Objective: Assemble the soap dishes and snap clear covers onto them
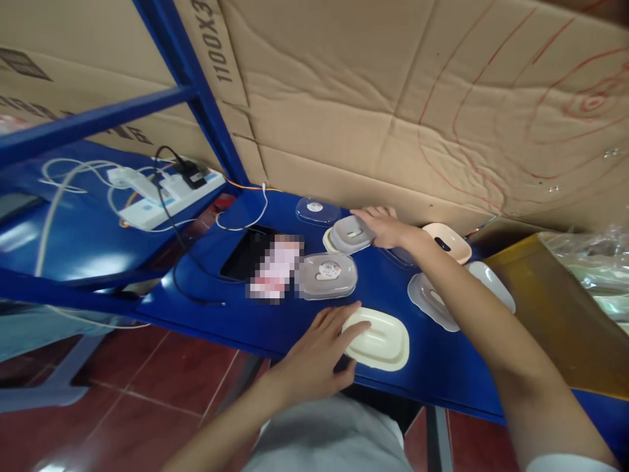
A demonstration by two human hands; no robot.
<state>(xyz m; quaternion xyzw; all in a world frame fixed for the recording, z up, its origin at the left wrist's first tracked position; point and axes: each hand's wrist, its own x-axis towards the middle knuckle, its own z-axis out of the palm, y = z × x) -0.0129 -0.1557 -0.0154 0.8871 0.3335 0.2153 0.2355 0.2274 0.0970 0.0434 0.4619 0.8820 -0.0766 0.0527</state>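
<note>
Near the front edge of the blue table lies a cream oval plastic lid [386, 357] with a raised rim. My left hand [314, 354] rests at its left side, fingers spread, one fingertip on its top and the thumb apart below. Farther back, my right hand [388, 227] curls around the far right edge of a grey oval plastic lid [350, 236]; its thumb is mostly hidden. Beneath that grey piece a cream edge [330, 241] shows. A clear-covered grey oval piece [328, 278] with a round sticker sits between my hands.
A clear lid [317, 211] lies against the cardboard wall [334, 98]. A peach oval piece [455, 244] and grey ones [422, 292] are around my right forearm. Left are a phone [275, 265], cables and a power strip [171, 200]. An amber-coloured box [545, 314] stands right.
</note>
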